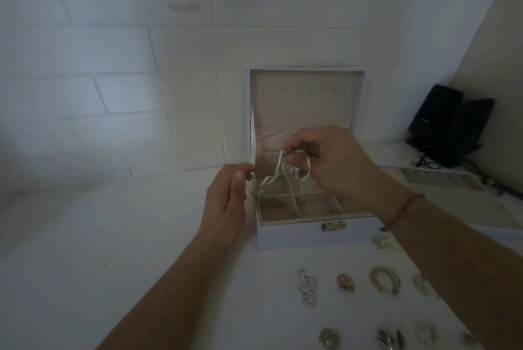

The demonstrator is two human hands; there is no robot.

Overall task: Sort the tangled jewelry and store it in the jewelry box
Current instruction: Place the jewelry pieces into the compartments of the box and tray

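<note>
A white jewelry box (288,235) stands open on the white table, lid upright against the wall, its beige compartments showing. Over the box my right hand (331,163) pinches a pale green tangled string necklace (278,177), which dangles down toward the left compartments. My left hand (229,197) hovers just left of the box with loosely bent fingers, holding nothing, its fingertips close to the string. Sorted pieces lie in front of the box: pearl earrings (308,288), a small pink piece (345,283) and a coiled gold chain (385,280).
More jewelry lies at the table's near edge, among it a gold piece (329,338) and a dark metallic piece (390,338). A small pale piece (385,243) sits by the box's right corner. Two black speakers (450,129) with cables stand at the back right.
</note>
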